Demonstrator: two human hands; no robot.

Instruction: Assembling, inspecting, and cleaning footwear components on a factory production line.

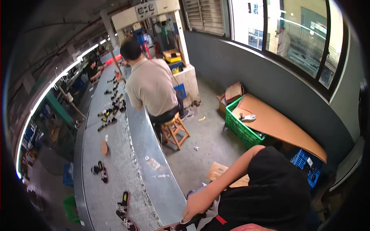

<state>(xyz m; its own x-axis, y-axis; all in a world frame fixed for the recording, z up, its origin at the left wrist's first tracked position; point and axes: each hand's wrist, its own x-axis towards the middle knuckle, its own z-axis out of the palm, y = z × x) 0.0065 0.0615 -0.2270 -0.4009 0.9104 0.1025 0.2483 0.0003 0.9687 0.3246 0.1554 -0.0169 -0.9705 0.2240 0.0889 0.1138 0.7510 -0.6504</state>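
My right hand (197, 203) reaches in from the lower right, over the near edge of the metal ledge (144, 142). Its fingers curl downward around something I cannot make out. Dark shoe parts (175, 227) show just beside the fingertips, cut off by the lower edge. My left hand is out of sight. On the mesh conveyor belt (111, 173) nearest me lie black strappy sandals (123, 206). Farther along are another pair of dark sandals (101, 171) and a tan sole-shaped piece (104, 147). A clear bottle (153, 162) and a slim syringe-like tool (160, 176) rest on the ledge.
A co-worker (154, 84) sits on a wooden stool (174, 131) beside the belt, with several more sandals (110, 115) in front. Behind me to the right, a green crate (243, 129) carries a large brown board (281, 123). A blue crate (302, 163) stands by the wall.
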